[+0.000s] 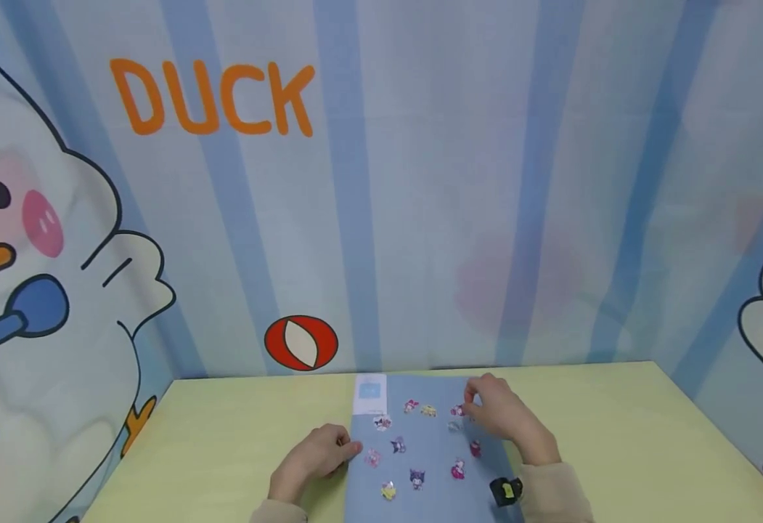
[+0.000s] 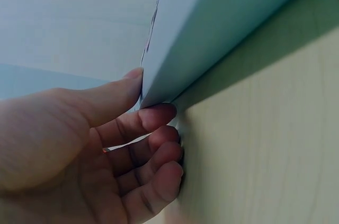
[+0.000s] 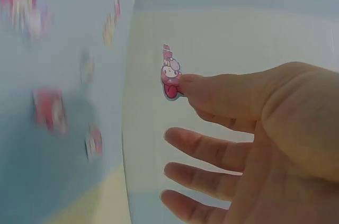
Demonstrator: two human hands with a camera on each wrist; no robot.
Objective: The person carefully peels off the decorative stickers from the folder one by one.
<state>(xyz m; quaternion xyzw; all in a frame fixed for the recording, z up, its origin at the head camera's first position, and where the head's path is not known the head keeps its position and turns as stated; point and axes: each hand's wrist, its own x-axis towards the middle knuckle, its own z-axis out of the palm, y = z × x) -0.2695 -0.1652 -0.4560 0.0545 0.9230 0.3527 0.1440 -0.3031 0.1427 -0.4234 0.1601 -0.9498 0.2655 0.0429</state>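
A blue sheet (image 1: 430,457) dotted with several small cartoon character stickers lies on the table. At its left edge my left hand (image 1: 319,457) pinches the sheet, thumb on top and index finger beneath; in the left wrist view the sheet's edge (image 2: 175,49) stands off the table there. My right hand (image 1: 502,410) is over the sheet's upper right part. Between thumb and index finger it pinches a pink and red character sticker (image 3: 171,78), while the other fingers are spread apart.
A white card (image 1: 370,396) with a pale blue square lies at the sheet's upper left corner. A small black object (image 1: 506,492) with a yellow-green mark is by the right sleeve. The pale yellow table (image 1: 224,436) meets a duck-print curtain (image 1: 420,181) behind.
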